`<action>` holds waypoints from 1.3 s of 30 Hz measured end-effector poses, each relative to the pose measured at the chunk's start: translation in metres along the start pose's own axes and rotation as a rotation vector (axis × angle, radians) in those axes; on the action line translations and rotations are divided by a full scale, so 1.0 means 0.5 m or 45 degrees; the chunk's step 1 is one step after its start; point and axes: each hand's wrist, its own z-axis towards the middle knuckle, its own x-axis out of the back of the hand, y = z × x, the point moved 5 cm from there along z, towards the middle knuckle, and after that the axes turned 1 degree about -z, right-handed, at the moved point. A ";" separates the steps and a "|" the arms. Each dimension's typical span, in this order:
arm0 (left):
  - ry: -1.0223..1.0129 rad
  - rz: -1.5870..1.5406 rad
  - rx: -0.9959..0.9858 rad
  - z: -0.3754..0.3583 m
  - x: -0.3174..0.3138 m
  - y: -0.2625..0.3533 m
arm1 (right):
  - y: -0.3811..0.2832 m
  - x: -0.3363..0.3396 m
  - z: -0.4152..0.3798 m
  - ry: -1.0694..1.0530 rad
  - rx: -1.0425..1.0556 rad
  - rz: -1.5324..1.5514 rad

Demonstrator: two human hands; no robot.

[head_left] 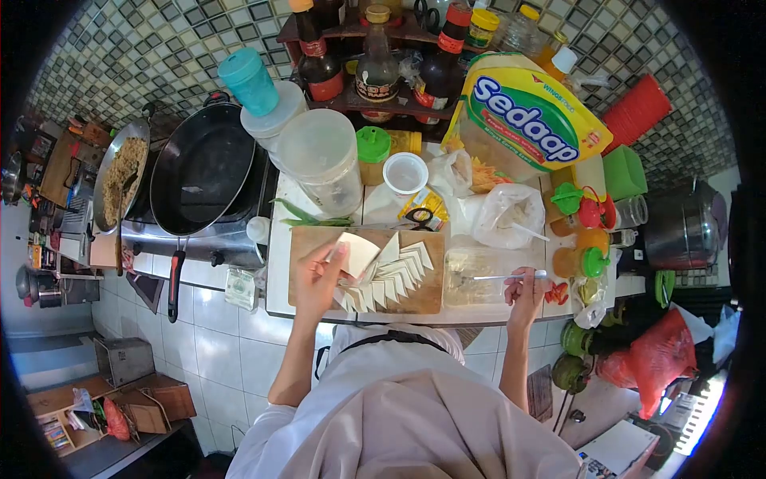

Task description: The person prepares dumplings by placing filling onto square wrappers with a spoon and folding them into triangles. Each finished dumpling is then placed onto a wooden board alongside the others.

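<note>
My left hand (319, 275) is closed on a pale, cream-coloured square slice (357, 254), lifted above the left part of a wooden cutting board (435, 301). Fanned rows of white triangular slices (391, 286) lie on that board under and beside the hand. My right hand (523, 291) grips a slim, light metal utensil (491, 277), which points left over a clear shallow tray (463, 294). The utensil's tip is too small to make out. Close to the right hand's fingers, cut red chillies (557, 293) sit on the white counter.
A black frying pan (199, 172) and a pan of brown crumbly food (124, 176) rest on the stove at left. Behind the board are a clear container (321, 164), black-handled scissors (419, 217), a white plastic bag (508, 215) and a yellow Sedaap package (527, 112).
</note>
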 end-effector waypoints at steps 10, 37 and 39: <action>-0.302 -0.157 0.373 -0.011 -0.085 -0.019 | 0.018 0.017 -0.008 0.064 -0.130 0.190; -0.600 -0.797 0.797 -0.032 -0.228 -0.097 | -0.216 0.048 -0.046 0.238 0.596 0.578; -0.584 -0.811 0.800 -0.032 -0.228 -0.098 | -0.239 0.021 -0.063 0.090 0.736 0.508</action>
